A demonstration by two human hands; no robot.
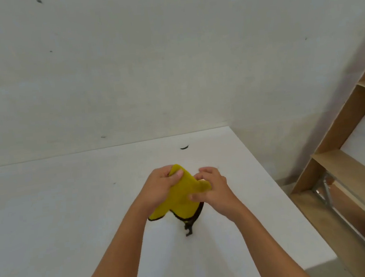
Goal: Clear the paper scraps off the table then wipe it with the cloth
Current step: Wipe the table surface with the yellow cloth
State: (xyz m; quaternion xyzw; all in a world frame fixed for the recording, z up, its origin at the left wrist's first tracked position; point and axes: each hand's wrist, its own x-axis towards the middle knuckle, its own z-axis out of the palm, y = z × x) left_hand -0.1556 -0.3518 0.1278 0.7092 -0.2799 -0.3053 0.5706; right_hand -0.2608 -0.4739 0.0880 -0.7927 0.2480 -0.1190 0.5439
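A yellow cloth (182, 195) with a dark edge hangs bunched between both hands above the white table (61, 204). My left hand (159, 189) grips its upper left part, thumb over the top fold. My right hand (214, 190) pinches the cloth's right side with curled fingers. A dark corner of the cloth dangles down toward the table surface. I see no paper scraps on the table.
A small dark mark (184, 147) lies near the table's far right corner. The table meets a white wall (148, 64) at the back. A wooden shelf unit (345, 168) with a metal frame stands to the right, past the table's edge.
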